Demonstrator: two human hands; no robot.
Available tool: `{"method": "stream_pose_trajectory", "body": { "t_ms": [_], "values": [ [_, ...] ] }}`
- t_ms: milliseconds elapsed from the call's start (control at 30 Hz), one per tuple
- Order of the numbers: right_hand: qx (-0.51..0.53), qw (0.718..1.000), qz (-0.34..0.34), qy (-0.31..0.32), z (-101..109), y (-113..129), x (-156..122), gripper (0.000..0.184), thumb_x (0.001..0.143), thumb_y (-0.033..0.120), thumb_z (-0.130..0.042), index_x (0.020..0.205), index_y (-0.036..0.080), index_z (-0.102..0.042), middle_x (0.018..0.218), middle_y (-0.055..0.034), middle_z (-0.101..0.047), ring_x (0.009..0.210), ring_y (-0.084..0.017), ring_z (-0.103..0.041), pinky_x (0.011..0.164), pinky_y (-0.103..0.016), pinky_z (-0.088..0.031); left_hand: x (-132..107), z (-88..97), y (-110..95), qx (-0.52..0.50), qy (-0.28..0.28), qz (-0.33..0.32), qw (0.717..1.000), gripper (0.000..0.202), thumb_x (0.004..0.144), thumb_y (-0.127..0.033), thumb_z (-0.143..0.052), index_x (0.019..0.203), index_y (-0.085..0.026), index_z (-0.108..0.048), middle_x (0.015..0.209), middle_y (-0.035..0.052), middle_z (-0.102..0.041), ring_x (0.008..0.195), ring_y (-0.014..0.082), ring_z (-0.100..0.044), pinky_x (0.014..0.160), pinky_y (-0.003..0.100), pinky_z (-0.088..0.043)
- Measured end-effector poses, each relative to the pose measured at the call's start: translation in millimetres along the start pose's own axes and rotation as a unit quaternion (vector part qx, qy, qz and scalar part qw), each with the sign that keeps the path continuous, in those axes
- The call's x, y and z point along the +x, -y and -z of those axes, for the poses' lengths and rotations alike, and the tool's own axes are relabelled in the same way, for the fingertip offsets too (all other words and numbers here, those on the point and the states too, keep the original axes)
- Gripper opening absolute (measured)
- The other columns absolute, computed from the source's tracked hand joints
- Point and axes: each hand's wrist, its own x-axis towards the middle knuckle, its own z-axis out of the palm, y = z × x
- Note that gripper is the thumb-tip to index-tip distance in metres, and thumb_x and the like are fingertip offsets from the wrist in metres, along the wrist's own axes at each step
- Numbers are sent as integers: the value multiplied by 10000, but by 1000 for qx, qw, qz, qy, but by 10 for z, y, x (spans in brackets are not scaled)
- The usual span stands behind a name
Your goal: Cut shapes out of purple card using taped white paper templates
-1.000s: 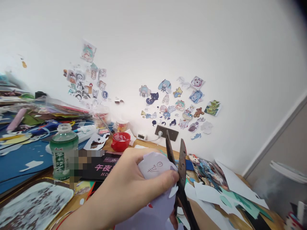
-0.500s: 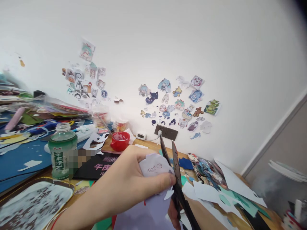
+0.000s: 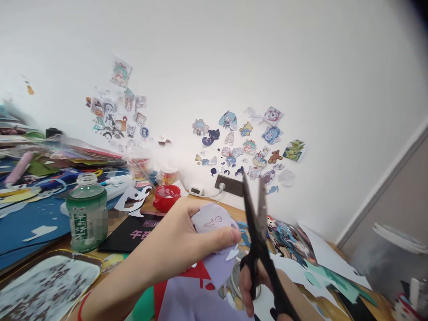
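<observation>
Pinching lilac paper (image 3: 214, 220), left hand (image 3: 180, 245) extends forward; right hand (image 3: 249, 285) grips upright scissors (image 3: 256, 218)

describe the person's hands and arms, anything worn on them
Both are bare: no gloves, no sleeves in view, and no rings show. The left hand leads back to a bare forearm with a thin red cord bracelet round the wrist. The right hand shows only in part at the bottom edge, so its wrist cannot be judged.

paper cutout (image 3: 212, 218) pinched in left hand (image 3: 177, 243) fingers | scissors (image 3: 258, 240) in right hand (image 3: 245, 290), just right of left fingertips | bottle (image 3: 86, 211) well left of fingers | cup (image 3: 166, 197) behind them
</observation>
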Motion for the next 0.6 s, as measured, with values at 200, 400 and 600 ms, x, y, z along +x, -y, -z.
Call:
{"method": "stream_pose_trajectory", "body": {
  "t_ms": [200,400,600],
  "values": [
    [188,979,72,-24,-22,-9,59,438,687,627,-574,751,214,-446,772,-28,-594,559,-128,-539,551,-266,-438,88,-115,154,-42,21,-43,998,208,772,-333,-621,643,-170,-607,588,-24,-591,534,88,-514,496,163,-388],
    [132,966,59,-215,-173,172,-81,267,752,375,-634,767,219,-418,744,-23,-573,663,-159,-557,654,-291,-471,168,-322,256,-57,32,-38,997,147,743,-271,-645,661,-161,-592,576,-44,-548,525,67,-469,468,142,-356],
    [112,957,43,-263,-137,130,-31,291,733,347,-657,750,217,-397,716,-19,-572,668,-166,-570,683,-316,-471,205,-366,268,-20,14,-44,999,190,756,-325,-627,675,-154,-612,638,-19,-542,587,89,-471,504,162,-368]
  ]
}}
